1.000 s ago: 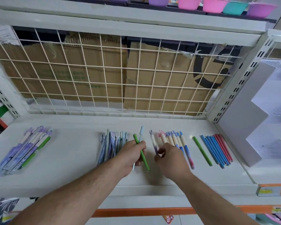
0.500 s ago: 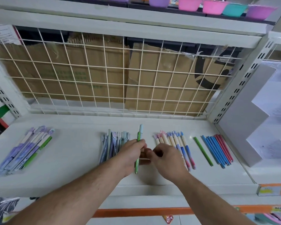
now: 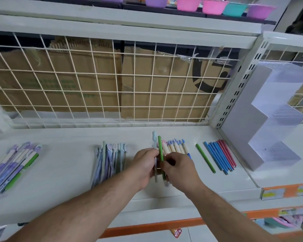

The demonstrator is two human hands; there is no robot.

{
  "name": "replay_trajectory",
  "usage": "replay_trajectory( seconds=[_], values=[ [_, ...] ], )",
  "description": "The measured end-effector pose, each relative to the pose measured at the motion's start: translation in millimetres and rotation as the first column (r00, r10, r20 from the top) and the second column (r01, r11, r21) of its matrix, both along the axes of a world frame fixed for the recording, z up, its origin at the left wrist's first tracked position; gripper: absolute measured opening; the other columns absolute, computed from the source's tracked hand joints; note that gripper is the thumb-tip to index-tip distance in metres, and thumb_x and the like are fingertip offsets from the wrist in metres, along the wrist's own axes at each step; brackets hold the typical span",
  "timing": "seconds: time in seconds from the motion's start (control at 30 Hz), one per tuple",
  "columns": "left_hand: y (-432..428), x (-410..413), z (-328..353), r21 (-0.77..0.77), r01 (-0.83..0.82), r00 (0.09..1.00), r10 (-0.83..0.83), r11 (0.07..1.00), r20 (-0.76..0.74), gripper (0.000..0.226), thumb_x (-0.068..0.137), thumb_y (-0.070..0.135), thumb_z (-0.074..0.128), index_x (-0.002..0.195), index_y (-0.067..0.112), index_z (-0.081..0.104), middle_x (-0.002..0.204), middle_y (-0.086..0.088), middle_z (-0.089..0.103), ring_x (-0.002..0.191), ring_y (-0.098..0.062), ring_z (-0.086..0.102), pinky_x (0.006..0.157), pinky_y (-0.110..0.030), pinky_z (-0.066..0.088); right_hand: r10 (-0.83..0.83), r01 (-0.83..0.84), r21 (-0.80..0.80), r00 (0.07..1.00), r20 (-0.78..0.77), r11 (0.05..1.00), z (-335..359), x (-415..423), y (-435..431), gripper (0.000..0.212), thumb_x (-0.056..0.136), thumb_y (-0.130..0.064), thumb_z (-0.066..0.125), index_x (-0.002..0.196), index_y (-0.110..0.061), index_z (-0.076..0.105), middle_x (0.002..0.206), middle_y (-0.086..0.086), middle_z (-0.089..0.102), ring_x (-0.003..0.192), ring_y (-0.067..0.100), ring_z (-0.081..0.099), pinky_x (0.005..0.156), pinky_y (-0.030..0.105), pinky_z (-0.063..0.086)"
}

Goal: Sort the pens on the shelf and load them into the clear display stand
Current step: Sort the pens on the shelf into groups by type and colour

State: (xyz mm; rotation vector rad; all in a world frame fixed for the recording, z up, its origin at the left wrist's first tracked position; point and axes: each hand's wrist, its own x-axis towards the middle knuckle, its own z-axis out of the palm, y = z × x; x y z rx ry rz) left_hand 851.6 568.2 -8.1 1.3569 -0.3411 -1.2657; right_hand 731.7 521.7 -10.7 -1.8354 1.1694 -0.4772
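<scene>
Bringing both hands together above the shelf (image 3: 68, 172), a person closes the right hand (image 3: 178, 169) on a slim green pen (image 3: 160, 151) that the left hand (image 3: 143, 165) carries beside a pale blue pen (image 3: 154, 137). A second ago the right hand was picking among the cream-barrelled pens (image 3: 175, 146), one group closer to the clear display stand (image 3: 262, 137). It has now crossed away from the stand to meet the left. The green pen, slanted then, now points straight at the wire back.

Left fingers curl round the pale blue pen and right fingertips pinch the green one, though blur hides the exact hold. It reads as a handover: a lone green pen (image 3: 205, 158) lies nearer the stand, just short of the blue and red pens (image 3: 220, 156) closest to it. Every pen in view is on the shelf or in hand, so loading looks not yet begun. A grey-blue pile (image 3: 110, 156) lies farther from the stand, and a lilac pile (image 3: 14, 165) farthest.
</scene>
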Motion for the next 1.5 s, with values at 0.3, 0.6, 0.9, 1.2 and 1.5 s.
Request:
replay_trajectory(
  seconds=[0.3,0.6,0.9,1.2,1.5],
  values=[
    [-34.1,-23.0,-6.0,0.078,-0.012,0.970,-0.008,0.997,0.243,0.017,0.088,0.015,0.063,0.078,0.008,0.074,0.048,0.002,0.053,0.036,-0.009,0.046,0.038,-0.015,0.030,-0.255,0.199,-0.261,0.946,-0.201,0.945,-11.2,-78.0,-65.0,0.006,0.089,-0.021,0.068,0.084,-0.021,0.071,0.067,-0.011,0.065,0.058,0.000,0.057,0.048,0.015,0.040],
    [-57.7,-50.6,-17.4,0.055,0.029,0.959,-0.043,0.998,0.281,0.011,0.090,0.015,0.066,0.084,0.013,0.057,0.060,-0.004,0.035,0.051,-0.015,0.026,0.045,-0.024,0.019,-0.277,0.153,-0.309,0.868,-0.411,0.939,-29.2,-110.0,-109.8,0.005,0.088,-0.020,0.063,0.083,-0.019,0.066,0.075,-0.003,0.064,0.071,0.020,0.058,0.056,0.027,0.039],
    [-60.8,-54.3,-22.6,0.072,-0.044,0.959,0.021,0.996,0.282,0.013,0.087,0.020,0.071,0.082,0.009,0.073,0.058,-0.003,0.046,0.055,-0.020,0.041,0.050,-0.025,0.035,-0.087,0.080,-0.133,0.995,-0.051,0.988,-18.0,-90.0,-99.6,0.026,0.090,-0.022,0.069,0.064,-0.022,0.064,0.051,-0.012,0.059,0.047,0.000,0.052,0.049,0.016,0.038],
    [-25.4,-22.7,-17.5,0.073,-0.080,0.941,0.051,0.994,0.335,0.015,0.093,0.007,0.062,0.085,0.001,0.073,0.084,-0.014,0.072,0.066,-0.021,0.060,0.054,-0.026,0.047,0.145,-0.158,0.114,0.983,0.114,0.981,-2.1,-27.4,-48.8,0.016,0.083,-0.020,0.082,0.088,-0.017,0.067,0.075,0.003,0.072,0.051,0.009,0.056,0.050,0.027,0.047],
    [32.5,37.4,-18.2,0.093,-0.179,0.833,0.101,0.979,0.543,0.005,0.084,0.021,0.073,0.082,0.017,0.071,0.059,0.009,0.065,0.052,-0.007,0.056,0.050,-0.018,0.040,0.229,-0.237,0.081,0.968,0.100,0.968,-14.2,30.6,-6.5,0.015,0.087,-0.025,0.077,0.077,-0.021,0.067,0.058,-0.009,0.063,0.045,0.004,0.049,0.044,0.021,0.037]
  ],
)
